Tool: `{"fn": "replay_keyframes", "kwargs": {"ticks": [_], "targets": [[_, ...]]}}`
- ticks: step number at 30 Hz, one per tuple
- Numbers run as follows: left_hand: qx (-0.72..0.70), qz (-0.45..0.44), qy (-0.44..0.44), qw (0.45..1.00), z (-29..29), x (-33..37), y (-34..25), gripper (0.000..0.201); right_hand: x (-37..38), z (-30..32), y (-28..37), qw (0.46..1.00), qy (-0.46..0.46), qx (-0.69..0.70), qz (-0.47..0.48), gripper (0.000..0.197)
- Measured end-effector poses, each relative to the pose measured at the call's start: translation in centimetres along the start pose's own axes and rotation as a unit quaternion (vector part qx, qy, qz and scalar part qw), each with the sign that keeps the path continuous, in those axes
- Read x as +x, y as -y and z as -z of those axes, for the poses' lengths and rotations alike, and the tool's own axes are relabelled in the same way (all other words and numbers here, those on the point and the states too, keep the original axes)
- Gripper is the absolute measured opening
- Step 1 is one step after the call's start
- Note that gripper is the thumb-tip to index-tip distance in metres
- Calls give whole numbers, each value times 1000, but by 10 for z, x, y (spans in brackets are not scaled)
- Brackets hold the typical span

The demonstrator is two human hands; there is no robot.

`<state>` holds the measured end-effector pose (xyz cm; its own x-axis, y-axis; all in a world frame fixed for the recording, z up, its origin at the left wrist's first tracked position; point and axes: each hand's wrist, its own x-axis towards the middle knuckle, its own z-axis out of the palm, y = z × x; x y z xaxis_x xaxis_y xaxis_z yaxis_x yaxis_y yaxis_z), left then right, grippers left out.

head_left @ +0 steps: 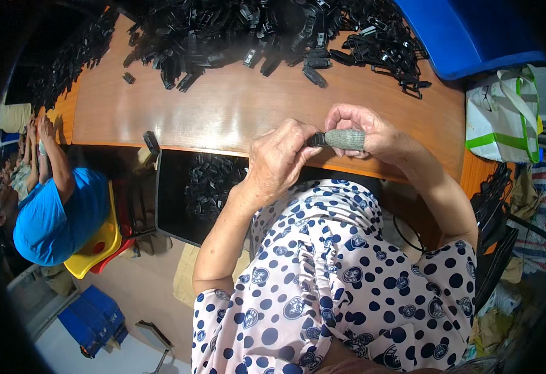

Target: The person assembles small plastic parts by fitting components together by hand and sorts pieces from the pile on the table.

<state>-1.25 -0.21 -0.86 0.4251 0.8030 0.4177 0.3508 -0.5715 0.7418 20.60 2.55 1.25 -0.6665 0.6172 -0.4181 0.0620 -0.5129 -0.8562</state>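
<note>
Just over the table's front edge, my left hand (277, 157) pinches a small black plastic part (316, 139) that looks like a buckle or clip. My right hand (376, 132) is at the part's other side, its fingers curled. A grey knitted cover (346, 139) lies along its thumb and points to the part, meeting it. The fingers partly hide the part, so its exact kind cannot be made out. Across the back of the wooden table (179, 115) lies a big heap of similar black plastic parts (223, 37).
Below the table edge, left of my left arm, a dark tray (174, 215) holds more black parts (214, 184). One loose part (151, 142) lies at the edge. A blue bin (472, 37) and a white-green bag (500, 115) stand right. A person in blue (64, 215) sits left.
</note>
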Motion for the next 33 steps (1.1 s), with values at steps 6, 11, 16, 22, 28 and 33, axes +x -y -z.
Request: {"fn": "replay_keyframes", "kwargs": {"ticks": [6,11,16,22,28,33], "targets": [[-6,53,27,998,-6,-6,-4,19,3,-1,-7,997,-22,32,-70,27],[-197,175,-4,965,11,-17,-15,21,11,-19,-2,998,-8,29,-61,36],[-422,247,-64,870,20,-43,-9,23,23,-59,3,981,127,113,-92,57],[-436,296,-80,846,49,-72,-9,30,56,-81,-13,979,192,42,-50,48],[-473,323,-123,811,83,-102,-5,28,76,-137,-15,986,111,111,-51,29],[-457,394,-133,786,97,-110,-9,29,94,-140,-26,976,188,66,-85,32]]}}
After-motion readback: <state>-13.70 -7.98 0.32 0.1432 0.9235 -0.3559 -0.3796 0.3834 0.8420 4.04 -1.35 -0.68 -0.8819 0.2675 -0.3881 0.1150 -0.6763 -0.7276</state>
